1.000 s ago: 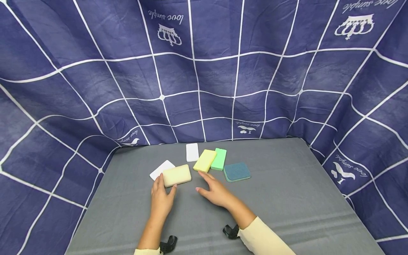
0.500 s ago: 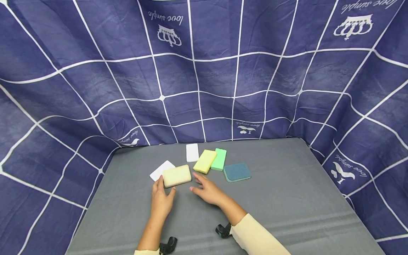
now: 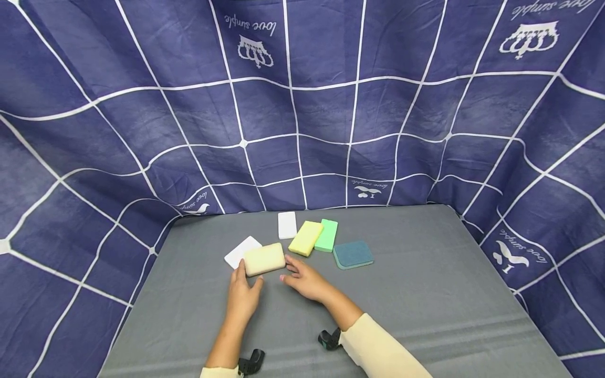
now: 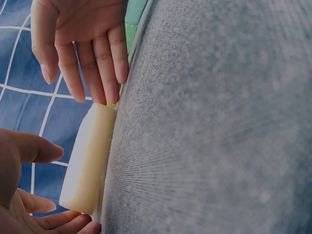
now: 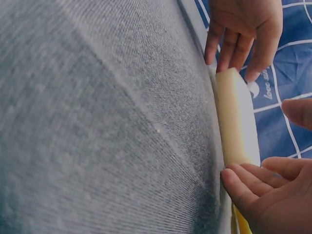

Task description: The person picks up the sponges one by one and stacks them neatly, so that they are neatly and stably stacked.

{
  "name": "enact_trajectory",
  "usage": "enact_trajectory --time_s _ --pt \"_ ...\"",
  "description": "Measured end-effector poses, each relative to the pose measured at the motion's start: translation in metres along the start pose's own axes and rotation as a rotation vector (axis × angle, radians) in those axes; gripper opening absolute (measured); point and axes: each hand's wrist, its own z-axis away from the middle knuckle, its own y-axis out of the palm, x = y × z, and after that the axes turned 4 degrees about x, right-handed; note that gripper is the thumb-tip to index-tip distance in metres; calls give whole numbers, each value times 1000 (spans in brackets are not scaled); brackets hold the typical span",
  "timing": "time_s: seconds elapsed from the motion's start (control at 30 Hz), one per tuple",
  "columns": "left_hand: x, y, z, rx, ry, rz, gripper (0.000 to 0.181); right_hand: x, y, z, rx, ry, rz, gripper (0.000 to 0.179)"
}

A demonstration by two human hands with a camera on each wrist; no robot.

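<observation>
A cream sponge block (image 3: 264, 259) lies flat on the grey cloth, its left end overlapping a white flat block (image 3: 241, 253). At that left end my left hand (image 3: 243, 299) touches the sponge with its fingertips, the thumb apart from it. My right hand (image 3: 307, 281) has its fingertips against the sponge's right end, thumb also held away. In the left wrist view the cream sponge (image 4: 87, 158) sits between both hands' fingers. The right wrist view shows the fingers at either end of the cream sponge (image 5: 236, 117). Neither hand curls round it.
Behind the sponge lie a second white block (image 3: 287, 226), a yellow sponge (image 3: 306, 239) and a green sponge (image 3: 326, 235), the yellow overlapping the green. A teal pad (image 3: 353, 255) lies to their right. Blue checked cloth (image 3: 326, 105) hangs round the back and sides of the grey surface (image 3: 425, 294).
My right hand has moved left, from beside the yellow sponge to the cream sponge's right end. The left hand has stayed at the left end; the sponge lies in the same place.
</observation>
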Motion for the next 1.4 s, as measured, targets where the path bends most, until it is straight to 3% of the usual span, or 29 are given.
enact_trajectory --time_s 0.3,0.63,0.93,1.17,1.4 --pt "-4 1 3 1 7 5 74 -2 0 5 -24 -14 16 70" --pt "-12 0 6 -4 26 56 70 -2 -6 17 -104 -83 10 65" --pt "-15 6 12 63 6 90 70 -5 -13 33 -172 -60 15 63" --pt "-14 14 17 66 41 106 63 -9 -16 42 -225 -35 28 60" --pt "-16 21 23 114 36 95 60 -13 -20 50 -268 -9 47 56"
